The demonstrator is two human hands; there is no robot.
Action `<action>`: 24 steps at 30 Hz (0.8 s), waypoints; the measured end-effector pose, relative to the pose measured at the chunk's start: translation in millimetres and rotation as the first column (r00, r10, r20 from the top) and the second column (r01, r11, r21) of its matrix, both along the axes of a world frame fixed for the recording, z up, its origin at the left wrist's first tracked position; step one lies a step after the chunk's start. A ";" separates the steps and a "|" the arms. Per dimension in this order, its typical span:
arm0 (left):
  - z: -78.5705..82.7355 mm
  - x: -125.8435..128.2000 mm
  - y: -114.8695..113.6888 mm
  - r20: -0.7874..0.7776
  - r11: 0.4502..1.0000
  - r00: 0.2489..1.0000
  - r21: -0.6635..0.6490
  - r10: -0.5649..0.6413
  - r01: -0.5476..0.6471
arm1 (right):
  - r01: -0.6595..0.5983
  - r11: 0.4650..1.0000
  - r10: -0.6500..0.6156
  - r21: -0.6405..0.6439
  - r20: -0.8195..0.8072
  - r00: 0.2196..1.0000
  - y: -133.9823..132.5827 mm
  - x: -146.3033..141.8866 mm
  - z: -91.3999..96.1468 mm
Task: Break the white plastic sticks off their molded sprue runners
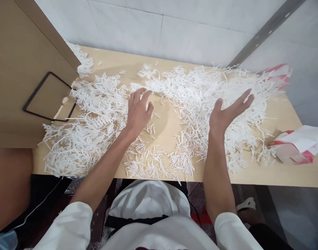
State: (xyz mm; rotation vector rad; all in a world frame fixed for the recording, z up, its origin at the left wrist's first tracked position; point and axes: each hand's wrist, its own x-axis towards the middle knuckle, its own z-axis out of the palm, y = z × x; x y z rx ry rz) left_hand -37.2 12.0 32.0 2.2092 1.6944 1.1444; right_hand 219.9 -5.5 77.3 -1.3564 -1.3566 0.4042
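A wide heap of thin white plastic sticks [190, 93] covers most of the light wooden table [164, 125]. My left hand [138, 111] lies palm down on the table at the inner edge of the heap, fingers stretched out and slightly bent over a few sticks. My right hand [228, 113] hovers over the right part of the heap, turned on its edge with fingers extended and thumb up, holding nothing. A bare patch of table lies between the two hands.
A wooden panel [20, 69] with a black rectangular outline [48, 97] stands at the left. Red-and-white plastic bags lie at the right edge [299, 144] and back right [278, 73]. A white tiled wall runs behind the table. A white bag [148, 201] sits under the front edge.
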 end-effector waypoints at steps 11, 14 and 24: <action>3.9 -9.1 88.1 -0.032 0.996 0.998 -0.067 0.053 -0.055 | 0.608 0.672 -0.620 0.423 -0.128 0.774 3.9 15.3 -24.9; 36.5 -24.1 95.5 0.219 0.952 0.937 0.076 0.273 -0.296 | 0.506 0.727 -0.495 0.464 -0.157 0.855 11.0 14.0 -35.4; 104.8 -38.4 -4.0 0.013 0.809 0.972 0.556 -0.235 0.188 | -0.349 0.932 0.361 0.098 -0.144 0.922 -12.1 -50.4 -15.3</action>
